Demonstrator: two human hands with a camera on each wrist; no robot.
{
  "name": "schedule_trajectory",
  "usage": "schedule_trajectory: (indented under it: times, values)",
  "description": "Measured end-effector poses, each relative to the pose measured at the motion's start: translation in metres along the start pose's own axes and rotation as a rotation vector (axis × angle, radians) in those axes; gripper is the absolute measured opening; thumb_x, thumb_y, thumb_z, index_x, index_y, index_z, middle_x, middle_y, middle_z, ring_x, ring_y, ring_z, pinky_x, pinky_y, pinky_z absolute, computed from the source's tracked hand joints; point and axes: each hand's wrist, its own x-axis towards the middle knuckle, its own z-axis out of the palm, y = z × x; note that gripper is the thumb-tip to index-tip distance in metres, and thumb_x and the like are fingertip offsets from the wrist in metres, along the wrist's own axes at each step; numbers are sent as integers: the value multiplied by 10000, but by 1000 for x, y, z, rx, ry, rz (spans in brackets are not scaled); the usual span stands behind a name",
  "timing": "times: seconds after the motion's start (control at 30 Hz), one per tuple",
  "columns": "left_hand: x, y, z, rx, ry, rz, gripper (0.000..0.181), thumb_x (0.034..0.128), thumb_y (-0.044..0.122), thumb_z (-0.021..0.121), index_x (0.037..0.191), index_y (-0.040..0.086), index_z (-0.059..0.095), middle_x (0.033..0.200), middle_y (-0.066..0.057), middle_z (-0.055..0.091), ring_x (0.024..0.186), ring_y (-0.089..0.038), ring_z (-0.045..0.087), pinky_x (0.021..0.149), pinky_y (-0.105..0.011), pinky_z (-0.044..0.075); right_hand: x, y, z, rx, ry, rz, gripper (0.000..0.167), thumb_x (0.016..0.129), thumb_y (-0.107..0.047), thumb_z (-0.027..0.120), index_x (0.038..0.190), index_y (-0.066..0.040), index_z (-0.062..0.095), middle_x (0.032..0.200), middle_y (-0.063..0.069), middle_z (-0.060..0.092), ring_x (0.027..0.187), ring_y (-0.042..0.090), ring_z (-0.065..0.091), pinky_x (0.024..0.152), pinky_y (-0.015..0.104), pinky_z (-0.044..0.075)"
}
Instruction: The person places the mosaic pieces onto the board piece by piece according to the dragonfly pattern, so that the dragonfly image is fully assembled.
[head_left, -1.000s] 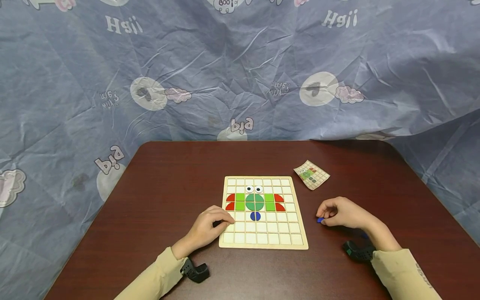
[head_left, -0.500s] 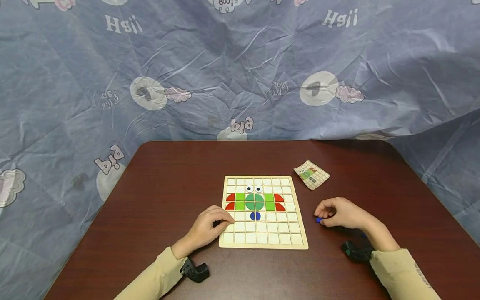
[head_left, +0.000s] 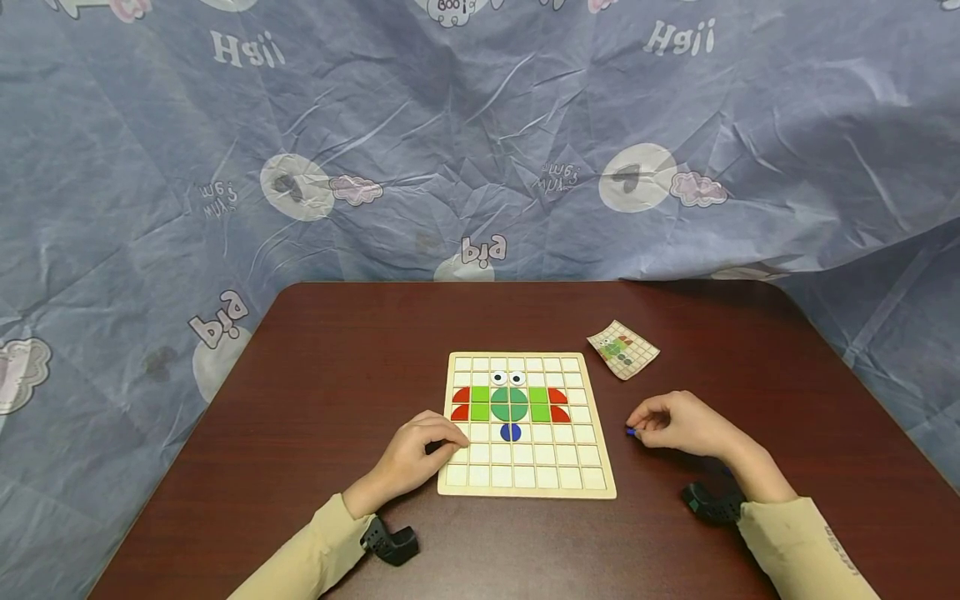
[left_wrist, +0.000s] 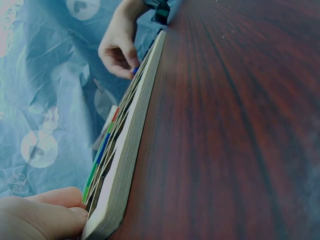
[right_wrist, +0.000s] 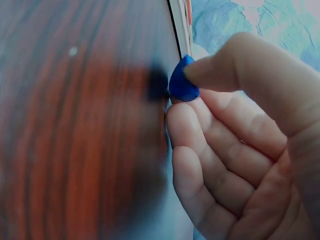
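A square wooden grid board (head_left: 525, 477) lies mid-table in the head view, bearing red, light green, green and blue tiles and two eye tiles. On its left edge rest the fingertips of my left hand (head_left: 420, 450), fingers loosely bent; close up, the left wrist view shows thumb and fingers (left_wrist: 65, 196) touching the board's edge. To the board's right, my right hand (head_left: 686, 425) pinches a small blue quarter-circle tile (right_wrist: 183, 82) between thumb and fingers. The tile stands on edge, close to the tabletop. Whether it touches the table I cannot tell.
A small pattern card (head_left: 624, 350) with a similar printed figure lies beyond the board's right corner. Another blue piece (head_left: 727, 472) is partly hidden by the right wrist. A grey-blue cloth (head_left: 480, 150) hangs behind the dark red table (head_left: 360, 350).
My right hand has shifted slightly left and up with the blue tile, which now shows more edge-on. The left hand and board have stayed in place.
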Motion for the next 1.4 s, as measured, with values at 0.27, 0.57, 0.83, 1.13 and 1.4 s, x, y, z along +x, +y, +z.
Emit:
schedule_trajectory:
  times: [0.27, 0.57, 0.83, 1.13, 1.4]
  values:
    - [0, -1, 0, 0, 5, 8, 158, 828, 26, 670, 884, 158, 737, 905, 88, 683, 903, -107, 579, 817, -248, 482, 1, 3, 3, -73, 21, -32, 179, 747, -19, 681, 858, -158, 707, 740, -133, 590, 668, 23, 521, 587, 189, 477]
    - [0, 0, 0, 0, 2, -2, 163, 829, 25, 670, 889, 160, 739, 911, 89, 680, 904, -105, 579, 810, -250, 488, 9, -11, 1, 2, 39, -57, 85, 860, -148, 691, 942, -129, 704, 852, -68, 675, 710, 50, 575, 623, 206, 490]
    - [0, 2, 0, 4, 2, -12, 168, 828, 22, 668, 887, 162, 739, 914, 88, 680, 907, -105, 577, 815, -247, 489, 34, -45, 6, 47, 21, -135, 201, 909, -240, 638, 1048, -109, 701, 923, -30, 677, 733, 101, 602, 649, 246, 510]
    - [0, 3, 0, 0, -3, -18, 161, 839, 32, 663, 896, 162, 739, 919, 88, 679, 912, -108, 575, 819, -248, 486, 61, -76, 26, 94, -37, -252, 90, 864, -139, 691, 947, -116, 717, 798, -57, 593, 696, 76, 492, 618, 223, 460]
    - [0, 3, 0, 1, 6, -5, 164, 824, 19, 668, 886, 154, 738, 908, 79, 682, 907, -114, 578, 820, -240, 483, 79, -88, 44, 172, -98, -339, 109, 791, -116, 757, 900, -109, 760, 829, -59, 661, 732, 55, 578, 632, 226, 516]
